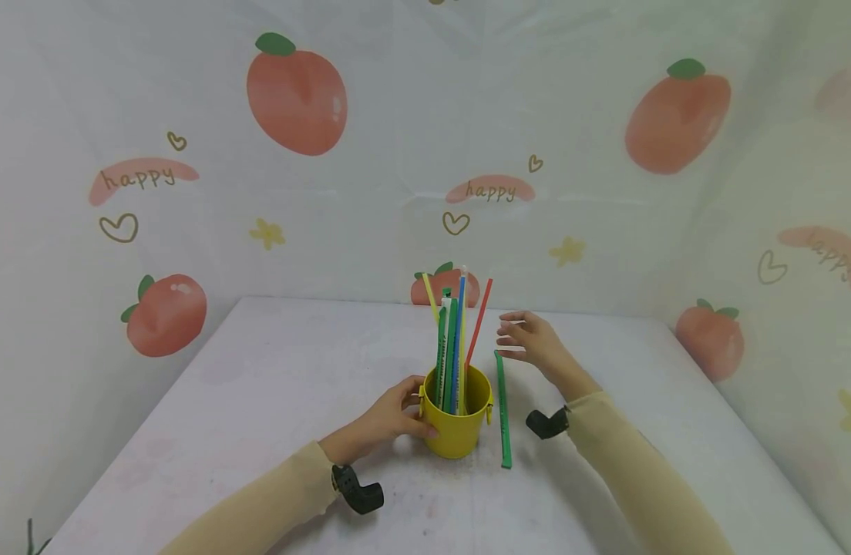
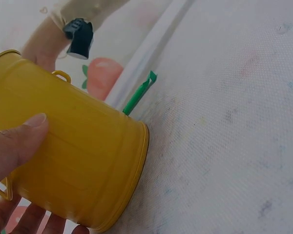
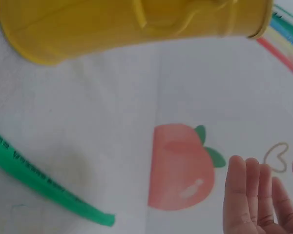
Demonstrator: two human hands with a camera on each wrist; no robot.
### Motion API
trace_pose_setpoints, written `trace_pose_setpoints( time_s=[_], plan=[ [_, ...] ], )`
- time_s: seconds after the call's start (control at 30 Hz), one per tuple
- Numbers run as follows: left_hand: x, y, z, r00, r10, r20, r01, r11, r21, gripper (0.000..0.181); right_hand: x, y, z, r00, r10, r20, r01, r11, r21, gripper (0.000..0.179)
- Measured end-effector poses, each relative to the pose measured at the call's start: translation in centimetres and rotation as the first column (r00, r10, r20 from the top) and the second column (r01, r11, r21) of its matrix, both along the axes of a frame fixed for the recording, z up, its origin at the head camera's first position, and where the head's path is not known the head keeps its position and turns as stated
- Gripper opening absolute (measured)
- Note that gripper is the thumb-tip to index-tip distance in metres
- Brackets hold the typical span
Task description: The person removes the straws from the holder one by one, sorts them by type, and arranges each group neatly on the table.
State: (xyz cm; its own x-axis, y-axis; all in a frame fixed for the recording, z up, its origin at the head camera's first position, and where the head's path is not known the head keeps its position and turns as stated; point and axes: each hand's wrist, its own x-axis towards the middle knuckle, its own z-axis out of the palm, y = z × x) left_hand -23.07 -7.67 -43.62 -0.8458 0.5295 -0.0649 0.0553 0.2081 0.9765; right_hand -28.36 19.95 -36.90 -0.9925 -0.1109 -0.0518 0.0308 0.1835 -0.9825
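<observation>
A small yellow metal bucket [image 1: 455, 437] stands upright on the table, filled with several drinking straws [image 1: 459, 339], some bare and coloured, some in green printed wrappers. My left hand [image 1: 391, 416] grips the bucket from its left side; the left wrist view shows the thumb [image 2: 20, 142] across the wall and the fingers curled under the other side. Right of the bucket lies one green-wrapped straw [image 1: 504, 412], also visible in the right wrist view as a green strip [image 3: 46, 183]. My right hand [image 1: 536, 344] hovers near its far end, fingers extended and holding nothing.
White table covering [image 1: 314, 347] surrounds the bucket. Behind it hangs a pale cloth backdrop [image 1: 391, 100] printed with red fruit, hearts and lettering. Black wrist cameras [image 1: 359, 493] are strapped at both sleeves.
</observation>
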Motion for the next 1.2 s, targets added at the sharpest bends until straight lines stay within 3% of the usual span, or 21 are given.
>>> trace_pose_setpoints(
  time_s=[0.23, 0.4, 0.77, 1.2],
  plan=[
    [-0.1, 0.0, -0.1, 1.000, -0.002, -0.004, 0.002, 1.000, 0.002, 0.069, 1.3, -0.5, 1.5, 0.984, 0.065, -0.168, -0.081, 0.993, -0.091, 0.046],
    [-0.1, 0.0, 0.0, 1.000, 0.000, 0.014, 0.000, 1.000, 0.020, 0.070, 2.2, -1.0, 2.3, 0.970, 0.084, -0.228, -0.119, 0.982, -0.146, 0.050],
    [0.0, -0.1, -0.1, 1.000, 0.003, 0.028, -0.004, 1.000, 0.025, 0.071, 2.7, -2.3, 1.3, 0.947, 0.050, -0.317, -0.151, 0.941, -0.303, 0.044],
    [-0.1, 0.0, -0.4, 1.000, 0.004, 0.030, -0.004, 1.000, 0.026, 0.071, 2.5, -3.2, 0.1, 0.940, 0.079, -0.332, -0.152, 0.968, -0.200, 0.048]
  ],
)
